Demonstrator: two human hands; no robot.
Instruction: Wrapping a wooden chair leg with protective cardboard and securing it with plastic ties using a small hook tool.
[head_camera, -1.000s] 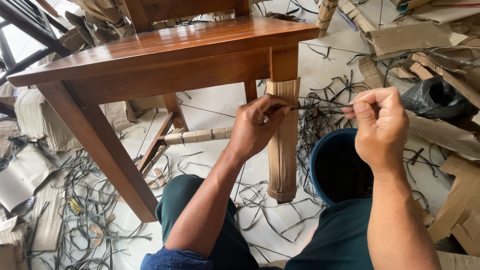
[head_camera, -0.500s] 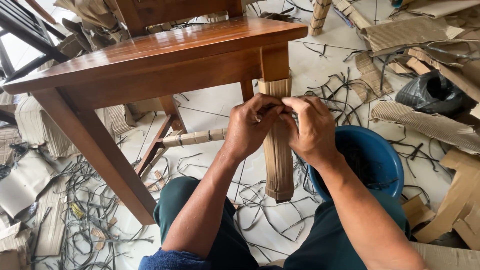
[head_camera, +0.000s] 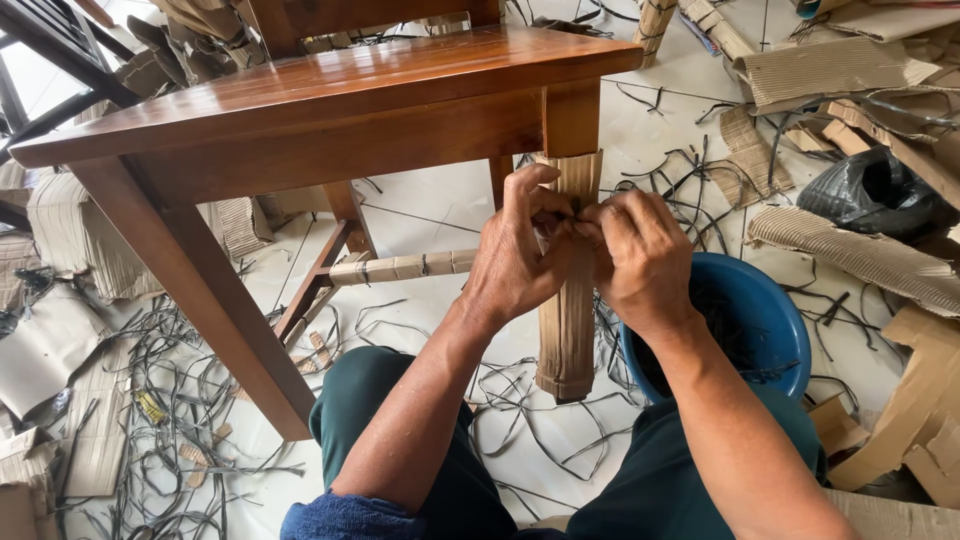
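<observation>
- Corrugated cardboard wrap (head_camera: 567, 330) covers the near leg of the wooden table (head_camera: 330, 95); both hands now meet at its upper part, just under the table corner.
- One second ago the right hand (head_camera: 640, 255) was held out to the side, pulling a thin dark strap taut away from the leg. Half a second ago it had come back to the left hand, and now it remains there, so the pulling seems finished and finer work at the wrap has begun.
- Left hand (head_camera: 520, 255): its grip is closed, thumb and fingers pinched together on something small against the cardboard. I believe it is the strap, but the fingers hide it.
- Right hand: its grip is also closed, fingers curled and touching those of the left hand at the same spot. What it clamps I cannot tell for sure.
- Below the grip the wrap continues down to the floor, where its lower edge is a little open.
- Just to the right of the grip, lower, stands a blue bucket (head_camera: 745, 335) with dark strap pieces inside.
- To the left of the grip, a lower rail (head_camera: 400, 268) of the table is wrapped in cardboard too.
- Loose black straps (head_camera: 170, 440) and cardboard scraps (head_camera: 850, 250) lie on the floor all around.
</observation>
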